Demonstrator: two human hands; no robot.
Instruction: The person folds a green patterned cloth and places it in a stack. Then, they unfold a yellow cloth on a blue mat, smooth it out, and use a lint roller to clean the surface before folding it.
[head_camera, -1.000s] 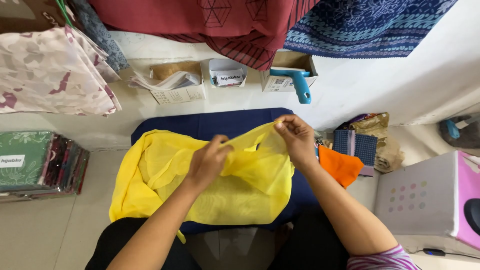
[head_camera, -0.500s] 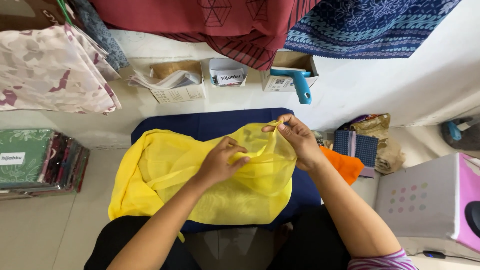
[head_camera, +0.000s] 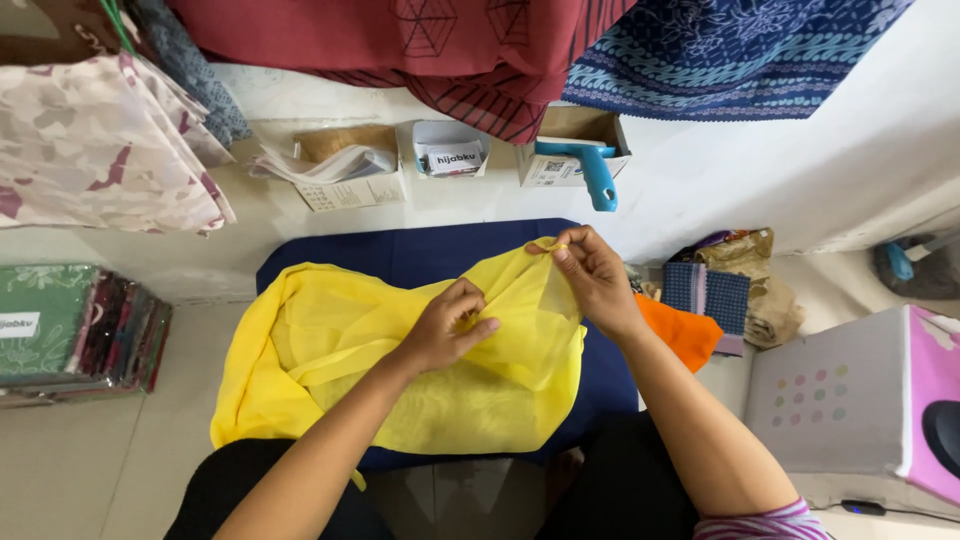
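We see our right hand (head_camera: 592, 272) up near the far edge of the yellow cloth (head_camera: 330, 350). Its fingers (head_camera: 565, 252) are pinched tight on that edge, and they lift it a little off the blue pad (head_camera: 420, 252). Our left hand (head_camera: 447, 327) is just beside it, nearer to us. Its fingers are curled in and they squeeze a fold of the same cloth in the middle. So both hands have hold of the yellow cloth, and they are close but not touching.

The cloth is thin, and we can see through it a bit. It lies in a crumpled heap on the blue pad and covers most of it. Its left side hangs over the pad's edge. The pad is right in front of our lap, on the pale floor.

Just past our right arm we see an orange cloth (head_camera: 688, 333), partly under the arm. Next to it is a dark blue checked cloth (head_camera: 708, 293), and beside that a brown crinkly bag (head_camera: 758, 290). At the far right stands a grey and pink box (head_camera: 862, 400) with coloured dots.

Across the pad from us are three small boxes by the wall. One holds papers (head_camera: 330, 172), one is a white box (head_camera: 448, 152), and one holds a blue tool (head_camera: 592, 165). Red cloth (head_camera: 420, 45) and blue patterned cloth (head_camera: 730, 50) hang above them. At the left we see a pale flowery cloth (head_camera: 95, 150) and a stack of packets (head_camera: 75, 322).
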